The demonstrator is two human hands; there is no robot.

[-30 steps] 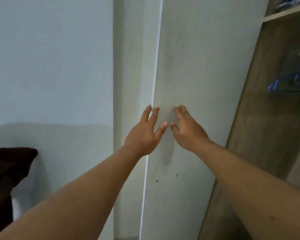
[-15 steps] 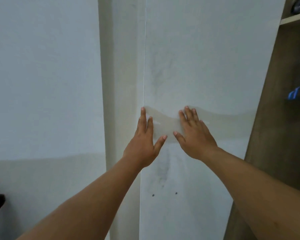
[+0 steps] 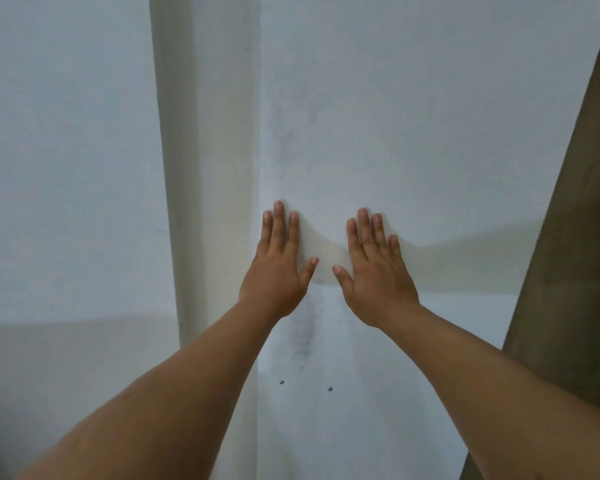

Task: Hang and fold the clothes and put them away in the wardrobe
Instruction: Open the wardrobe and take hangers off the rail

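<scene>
- Head view, centre of the frame: the left hand (image 3: 278, 268) and the right hand (image 3: 374, 275) lie flat against the white wardrobe door (image 3: 413, 140), fingers spread and pointing up. Neither is clenched or grasping anything; both palms simply press on the panel.
- A second ago the door stood at an angle, with a shelf and blue hangers showing inside at the upper right. Now the door fills most of the frame, and only a brown strip of the wardrobe interior (image 3: 575, 258) remains at the right edge. The hangers and shelf are out of sight.
- I judge from this that the door is being pushed shut, so the putting-away step looks finished or nearly so. Whether every garment is stored cannot be told, since no clothes are visible in this frame.
- The door's long axis runs vertically, top to bottom of the frame, and its broad face is turned toward the camera. Its left edge meets a pale upright frame post (image 3: 205, 168), left of centre; the left hand sits just beside that seam.
- Two small dark holes (image 3: 305, 385) mark the panel in the lower centre, below the hands, with a greyish smudge between them and the wrists.
- The plain wall (image 3: 66, 168) takes up the left of the frame.
</scene>
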